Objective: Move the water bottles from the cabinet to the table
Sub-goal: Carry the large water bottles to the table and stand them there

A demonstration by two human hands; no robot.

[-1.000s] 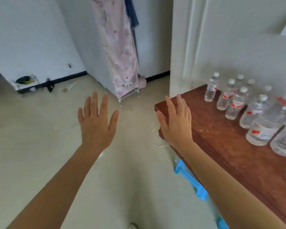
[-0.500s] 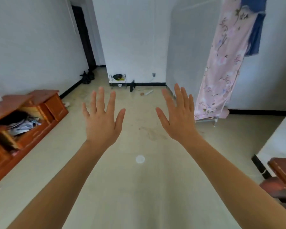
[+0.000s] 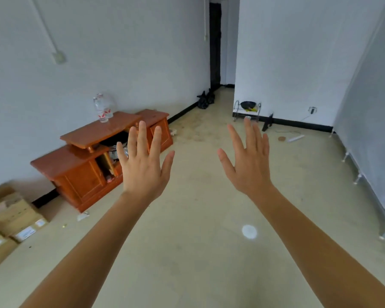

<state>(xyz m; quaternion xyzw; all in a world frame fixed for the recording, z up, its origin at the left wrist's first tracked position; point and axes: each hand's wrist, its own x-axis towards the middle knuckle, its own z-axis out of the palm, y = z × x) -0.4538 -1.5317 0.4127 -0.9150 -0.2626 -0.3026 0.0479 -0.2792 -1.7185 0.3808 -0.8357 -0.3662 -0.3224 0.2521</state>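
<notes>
A low orange-brown wooden cabinet (image 3: 76, 172) stands against the left wall. On its raised top shelf are two clear water bottles (image 3: 103, 110) with red labels, close together. My left hand (image 3: 143, 165) is held up, fingers spread and empty, overlapping the cabinet's right end in the view but well short of it. My right hand (image 3: 248, 162) is raised beside it over the bare floor, also spread and empty. The table is out of view.
Cardboard boxes (image 3: 11, 221) lie on the floor at the lower left. A small wire rack (image 3: 247, 110) sits by the far wall, black bags (image 3: 206, 99) by a dark doorway. A grey fabric wardrobe (image 3: 373, 134) lines the right side.
The view has swung left, away from the table with its bottles, past the pink curtain, to the cabinet wall. Both hands stay raised, open and empty.
</notes>
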